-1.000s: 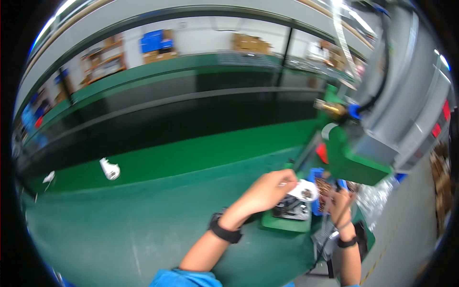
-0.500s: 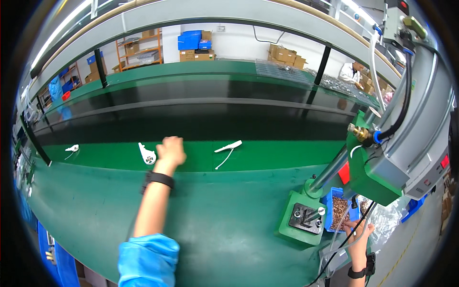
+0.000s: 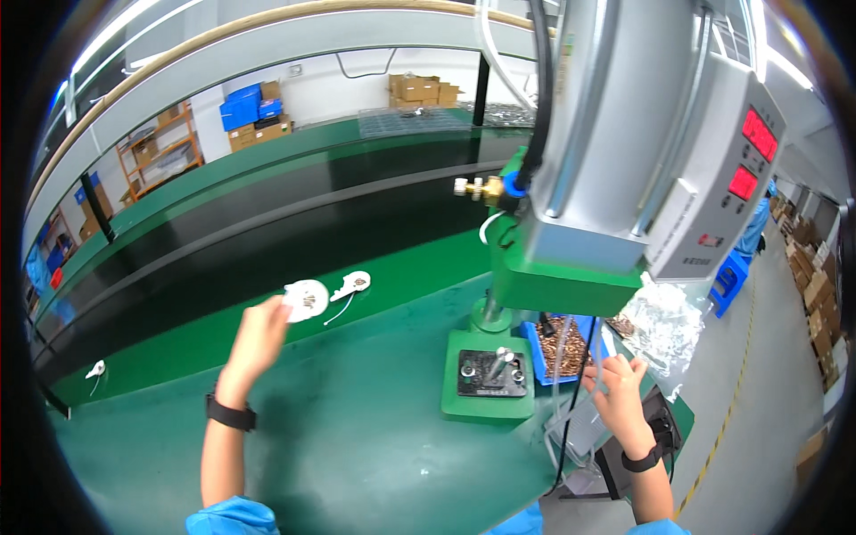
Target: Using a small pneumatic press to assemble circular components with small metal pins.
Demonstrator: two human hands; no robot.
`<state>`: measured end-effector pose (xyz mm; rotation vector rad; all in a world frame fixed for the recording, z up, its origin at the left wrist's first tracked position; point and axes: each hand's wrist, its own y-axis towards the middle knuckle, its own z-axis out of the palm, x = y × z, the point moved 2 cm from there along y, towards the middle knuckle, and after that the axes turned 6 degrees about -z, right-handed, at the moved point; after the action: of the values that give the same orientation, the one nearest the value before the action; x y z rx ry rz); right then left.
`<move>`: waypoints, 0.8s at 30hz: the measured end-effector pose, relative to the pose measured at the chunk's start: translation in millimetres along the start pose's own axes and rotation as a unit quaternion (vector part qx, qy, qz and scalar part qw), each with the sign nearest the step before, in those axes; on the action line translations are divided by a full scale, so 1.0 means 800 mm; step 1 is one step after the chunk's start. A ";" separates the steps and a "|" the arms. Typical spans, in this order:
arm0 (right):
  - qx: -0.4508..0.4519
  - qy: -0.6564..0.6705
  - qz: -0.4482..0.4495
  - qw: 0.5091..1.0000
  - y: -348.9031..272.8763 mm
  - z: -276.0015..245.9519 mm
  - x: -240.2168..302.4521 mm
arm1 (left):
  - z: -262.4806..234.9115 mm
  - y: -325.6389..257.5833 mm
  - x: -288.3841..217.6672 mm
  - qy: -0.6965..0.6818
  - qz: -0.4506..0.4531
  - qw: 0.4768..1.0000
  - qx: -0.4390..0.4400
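Note:
My left hand (image 3: 257, 341) is over the green strip, its fingers closed on the edge of a round white plastic part (image 3: 307, 300) with small metal pieces in its face. Just right of it lies a similar white part (image 3: 356, 282) with a thin white cord. My right hand (image 3: 617, 392) is beside a blue bin (image 3: 539, 367) of small copper-coloured metal pieces (image 3: 563, 348). Its fingers are bent together; what they hold, if anything, is too small to make out. Left of that bin stands a green press base (image 3: 456, 403) with a black fixture plate (image 3: 467, 385) and upright metal pin.
The grey press cylinder and control box (image 3: 704, 178) overhang the right side. Tubes and a black cable (image 3: 571, 428) hang near my right hand. A clear plastic bag (image 3: 664, 325) lies beyond it. Another corded white part (image 3: 96, 369) rests far left, along the black belt (image 3: 196, 259).
The view has swung right. My left hand, then apart from the white parts, now grips the round one. My right hand stays by the bin of copper-coloured pieces.

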<state>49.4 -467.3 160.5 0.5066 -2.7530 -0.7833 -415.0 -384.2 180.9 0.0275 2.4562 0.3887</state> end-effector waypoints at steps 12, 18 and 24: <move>0.024 -0.018 0.051 0.998 -0.060 -0.053 -0.015 | 0.113 -0.045 -0.223 -0.175 0.103 0.955 0.217; 0.030 -0.016 0.056 0.998 -0.076 -0.052 -0.022 | 0.110 -0.038 -0.234 -0.122 0.108 0.963 0.213; -0.061 0.072 0.054 0.994 -0.045 -0.032 0.010 | 0.118 -0.038 -0.248 -0.057 0.138 0.972 0.184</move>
<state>59.4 -511.2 162.9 0.3715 -2.5589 -0.8474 -198.7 -410.3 220.3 0.5384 2.3810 0.0411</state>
